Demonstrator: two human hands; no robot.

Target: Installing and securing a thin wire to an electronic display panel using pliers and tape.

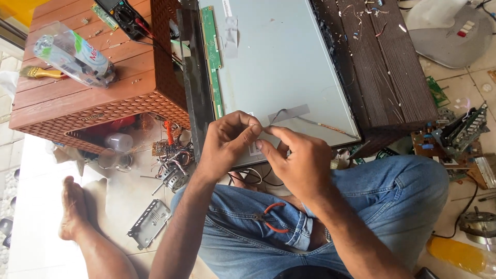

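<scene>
Tiled floor strewn with circuit boards [454,132] and loose parts is surrounding a seated person in jeans, and a flat display panel [281,62] is lying back side up, bridging a woven brown stool [98,98] and a dark wooden worktop [385,67]. Both hands are meeting at the panel's near edge: the left hand [225,144] and right hand [299,160] are each pinching, fingers closed, a thin wire [310,122] between thumb and forefinger. The wire is running away from the fingertips to the right, under a strip of grey tape [290,112], its long axis following the panel's near edge. Red-handled pliers [271,219] are resting on the lap, nearer the right hand.
</scene>
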